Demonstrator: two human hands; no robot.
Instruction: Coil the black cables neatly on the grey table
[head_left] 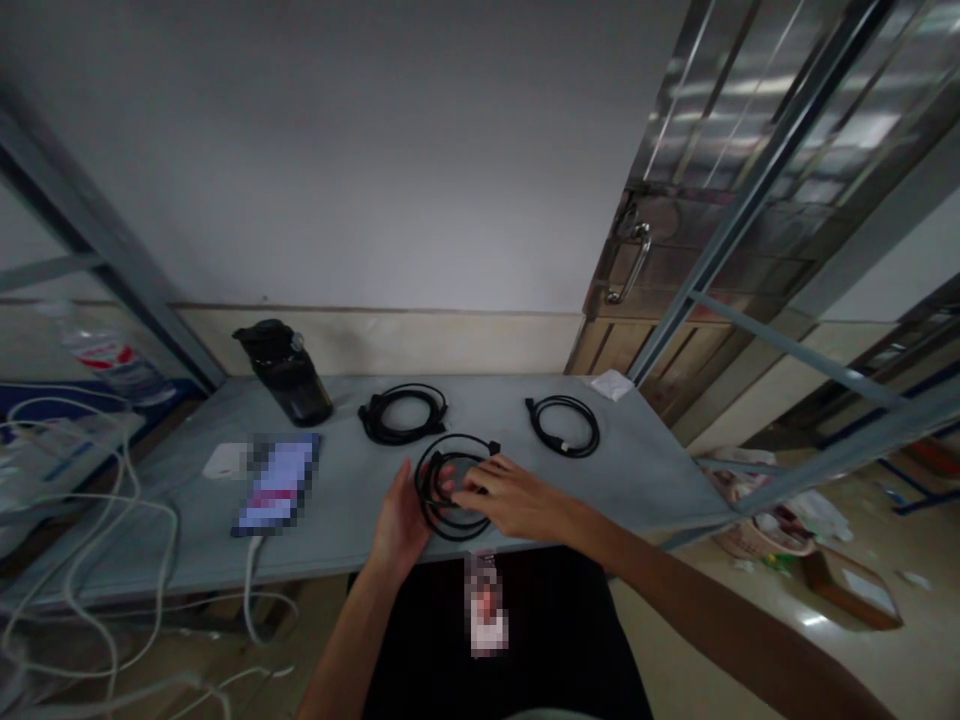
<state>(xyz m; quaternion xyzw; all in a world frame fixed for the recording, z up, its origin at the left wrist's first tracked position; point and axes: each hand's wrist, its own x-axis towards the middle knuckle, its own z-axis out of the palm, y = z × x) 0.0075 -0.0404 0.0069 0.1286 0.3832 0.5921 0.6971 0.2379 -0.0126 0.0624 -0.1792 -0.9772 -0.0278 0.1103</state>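
A coiled black cable [454, 487] lies near the front edge of the grey table [645, 470]. My left hand [401, 522] cups the coil's left side from below, fingers curled round its loops. My right hand [510, 497] rests on the coil's right side, its fingers pinched on the strands. Two more coiled black cables lie farther back: one [402, 412] at centre, another [564, 425] to the right, both untouched.
A black bottle [286, 372] stands at the back left. A phone [276, 483] and a white charger [225, 460] lie left of my hands, with white cords [112, 560] trailing off the table. A metal door [720, 200] stands at right.
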